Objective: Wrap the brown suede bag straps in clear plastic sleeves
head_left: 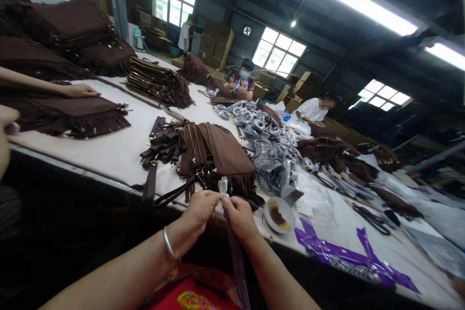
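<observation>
My left hand (pixel 202 209), a silver bangle on its wrist, pinches close to the wrapped end of a dark brown strap. My right hand (pixel 240 217) grips the same strap (pixel 237 261), which hangs down toward my lap. A whitish, clear wrapping (pixel 223 186) sticks up above my fingertips; what lies inside it is too small to tell. Just beyond my hands lies a stack of brown fringed bags (pixel 228 147) with gold zippers. A bundle of dark wrist straps (pixel 163 143) with metal clips rests against the stack's left side.
Right of my hands stand a white bowl (pixel 279 215) with brown residue and a tape dispenser (pixel 290 181). Purple plastic (pixel 341 254) lies along the table edge. Wrapped grey coils (pixel 254 118) are heaped farther back. A co-worker's arm (pixel 54 88) reaches over bags at left.
</observation>
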Demonstrator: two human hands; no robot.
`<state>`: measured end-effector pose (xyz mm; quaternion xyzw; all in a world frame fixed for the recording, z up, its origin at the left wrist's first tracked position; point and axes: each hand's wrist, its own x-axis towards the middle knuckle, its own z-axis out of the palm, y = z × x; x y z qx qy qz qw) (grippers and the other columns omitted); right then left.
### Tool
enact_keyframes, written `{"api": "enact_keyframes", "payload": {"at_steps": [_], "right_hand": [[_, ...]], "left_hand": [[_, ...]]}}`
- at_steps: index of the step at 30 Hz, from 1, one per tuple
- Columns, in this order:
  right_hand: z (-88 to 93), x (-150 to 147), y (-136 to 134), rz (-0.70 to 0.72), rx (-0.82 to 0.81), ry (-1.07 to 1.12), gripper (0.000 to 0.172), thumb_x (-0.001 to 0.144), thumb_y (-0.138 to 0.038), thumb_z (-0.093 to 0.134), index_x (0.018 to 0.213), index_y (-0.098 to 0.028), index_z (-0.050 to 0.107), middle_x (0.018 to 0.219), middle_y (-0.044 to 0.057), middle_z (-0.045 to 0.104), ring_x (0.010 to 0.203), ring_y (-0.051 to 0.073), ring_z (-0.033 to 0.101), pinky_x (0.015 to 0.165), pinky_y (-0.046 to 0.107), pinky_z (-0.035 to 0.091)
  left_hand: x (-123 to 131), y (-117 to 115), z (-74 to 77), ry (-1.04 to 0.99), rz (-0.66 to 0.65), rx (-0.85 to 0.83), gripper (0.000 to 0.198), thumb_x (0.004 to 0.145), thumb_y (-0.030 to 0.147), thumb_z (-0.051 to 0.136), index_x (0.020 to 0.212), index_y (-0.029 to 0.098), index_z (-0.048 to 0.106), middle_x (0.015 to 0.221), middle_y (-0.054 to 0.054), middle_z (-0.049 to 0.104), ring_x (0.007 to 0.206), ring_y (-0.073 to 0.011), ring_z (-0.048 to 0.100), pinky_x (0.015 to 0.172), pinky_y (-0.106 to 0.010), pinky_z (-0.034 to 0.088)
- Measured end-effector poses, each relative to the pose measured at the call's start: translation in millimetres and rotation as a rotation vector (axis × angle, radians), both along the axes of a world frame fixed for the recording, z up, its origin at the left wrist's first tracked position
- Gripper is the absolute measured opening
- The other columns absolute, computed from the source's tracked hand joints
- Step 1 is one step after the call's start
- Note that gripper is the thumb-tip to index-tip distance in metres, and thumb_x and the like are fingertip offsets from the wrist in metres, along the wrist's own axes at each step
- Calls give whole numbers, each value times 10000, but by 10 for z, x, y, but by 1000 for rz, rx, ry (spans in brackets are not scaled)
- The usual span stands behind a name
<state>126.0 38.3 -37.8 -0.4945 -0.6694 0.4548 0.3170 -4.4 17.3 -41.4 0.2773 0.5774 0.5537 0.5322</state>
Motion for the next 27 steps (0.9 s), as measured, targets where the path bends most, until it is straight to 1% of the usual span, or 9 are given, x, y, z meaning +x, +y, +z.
{"api": "enact_keyframes", "payload": {"at_steps": [3, 7, 12, 15, 18, 20, 23, 25, 27], "right_hand": [[85, 19, -12, 11, 347, -375, 334, 881, -364, 506, 627, -154, 551, 596, -6, 540, 583, 111, 473, 560, 226, 302], [126, -19, -99, -15, 640, -785, 220, 897, -243, 497, 737, -146, 612, 695, 53, 621, 588, 132, 522, 545, 244, 281], [75, -101, -164, 34, 817, -948, 129, 839, -113, 531, 755, -139, 626, 706, 84, 619, 610, 171, 555, 551, 260, 310], [48, -114, -159, 12, 761, -877, 139, 834, -101, 523, 751, -137, 629, 716, 87, 628, 629, 173, 563, 567, 260, 328], [30, -102, -133, -10, 531, -606, 167, 853, -151, 505, 729, -139, 616, 713, 62, 640, 632, 149, 558, 574, 237, 331], [7, -84, -102, 19, 299, -342, 248, 883, -258, 486, 697, -140, 600, 660, 33, 622, 616, 138, 546, 559, 220, 335], [-50, -36, -58, 37, 13, -107, 384, 900, -410, 437, 677, -136, 589, 586, 15, 583, 553, 133, 520, 518, 216, 345], [-83, 15, -50, 38, 27, -148, 400, 905, -414, 417, 677, -140, 598, 592, 23, 587, 558, 145, 532, 531, 232, 366], [-92, 81, -68, 27, 184, -269, 348, 905, -361, 425, 725, -147, 633, 670, 47, 622, 645, 177, 577, 606, 263, 412]], "left_hand": [[-38, -1, 56, 326, -3, 46, 130, 673, 255, 563, 605, 155, 610, 564, 2, 587, 534, -133, 517, 515, -246, 366], [-31, -36, 113, 797, -7, 222, 196, 767, 229, 508, 622, 168, 624, 660, -39, 638, 663, -168, 570, 653, -285, 401], [11, -155, 167, 936, -113, 330, 232, 832, 177, 448, 686, 171, 629, 715, -54, 633, 715, -176, 575, 700, -294, 426], [-24, -293, 244, 911, -265, 417, 253, 858, 149, 409, 808, 172, 656, 788, -65, 649, 764, -179, 589, 747, -297, 447], [-158, -348, 296, 942, -406, 546, 240, 870, 169, 429, 905, 185, 666, 853, -70, 645, 812, -179, 589, 765, -288, 451], [-294, -255, 280, 958, -351, 576, 238, 874, 197, 445, 948, 187, 671, 866, -66, 637, 830, -176, 587, 779, -285, 450], [-484, 51, 203, 978, -91, 461, 302, 851, 254, 494, 1092, 146, 640, 865, -63, 612, 788, -176, 577, 766, -301, 455], [-547, 260, 173, 986, -83, 396, 345, 813, 301, 549, 1099, 133, 644, 818, -47, 599, 735, -175, 563, 731, -302, 449], [-554, 394, 197, 955, -155, 356, 275, 780, 327, 582, 951, 139, 687, 761, -31, 599, 710, -172, 556, 697, -290, 427]]}}
